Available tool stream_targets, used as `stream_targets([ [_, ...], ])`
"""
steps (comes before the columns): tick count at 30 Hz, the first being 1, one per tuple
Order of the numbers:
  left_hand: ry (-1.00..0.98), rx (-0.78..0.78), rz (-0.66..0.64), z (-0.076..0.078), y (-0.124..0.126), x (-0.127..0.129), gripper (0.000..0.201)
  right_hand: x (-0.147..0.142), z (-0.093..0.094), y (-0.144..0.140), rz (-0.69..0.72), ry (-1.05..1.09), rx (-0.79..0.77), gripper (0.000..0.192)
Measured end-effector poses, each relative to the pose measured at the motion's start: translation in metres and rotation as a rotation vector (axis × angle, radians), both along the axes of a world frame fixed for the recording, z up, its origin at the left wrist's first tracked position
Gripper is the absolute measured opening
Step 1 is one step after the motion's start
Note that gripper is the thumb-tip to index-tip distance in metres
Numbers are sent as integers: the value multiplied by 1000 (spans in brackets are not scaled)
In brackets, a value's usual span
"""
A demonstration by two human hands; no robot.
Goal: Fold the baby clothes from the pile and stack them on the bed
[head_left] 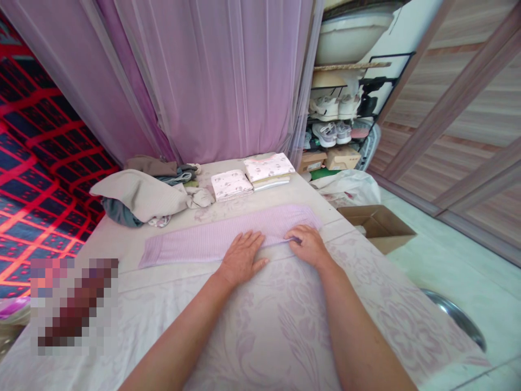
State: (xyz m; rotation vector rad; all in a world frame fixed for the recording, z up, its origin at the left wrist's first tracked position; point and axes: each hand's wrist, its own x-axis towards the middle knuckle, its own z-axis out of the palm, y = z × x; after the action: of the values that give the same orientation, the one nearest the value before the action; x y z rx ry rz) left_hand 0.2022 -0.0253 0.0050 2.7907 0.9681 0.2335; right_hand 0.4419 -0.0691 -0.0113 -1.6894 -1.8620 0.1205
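Note:
A pale lilac, finely striped pair of trousers (195,239) is laid out as a long flat strip across the cloth-covered table (277,331). It appears folded lengthwise, with a cuff-like band at its left end. My left hand (243,255) rests flat on the near edge around its middle, fingers stretched out. Toward the right end, my right hand (307,244) has its fingers curled on the near edge, thumb and forefinger pinching the fabric. A small dark patch shows between those fingers. Just beyond are folded white printed clothes (231,184) and another folded stack (269,166).
Rumpled beige and dark clothes (138,195) are heaped at the back left. A purple curtain (211,76) hangs behind the table. To the right stand a shoe rack (337,117), an open cardboard box (378,222) and a metal basin (456,315). Something pixelated (77,304) lies left.

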Motion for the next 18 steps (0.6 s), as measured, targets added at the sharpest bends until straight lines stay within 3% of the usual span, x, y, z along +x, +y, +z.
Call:
stream_targets([
  [6, 23, 34, 14, -13, -2, 0, 62, 9, -8, 1, -201, -16, 110, 26],
  [10, 33, 38, 30, -14, -3, 0, 61, 8, -21, 5, -304, -134, 40, 30],
  [14, 64, 36, 30, -10, -1, 3, 61, 11, -28, 5, -313, -150, 53, 29],
  [18, 108, 51, 10, -1, 3, 4, 58, 7, -18, 3, -287, -103, 132, 32],
])
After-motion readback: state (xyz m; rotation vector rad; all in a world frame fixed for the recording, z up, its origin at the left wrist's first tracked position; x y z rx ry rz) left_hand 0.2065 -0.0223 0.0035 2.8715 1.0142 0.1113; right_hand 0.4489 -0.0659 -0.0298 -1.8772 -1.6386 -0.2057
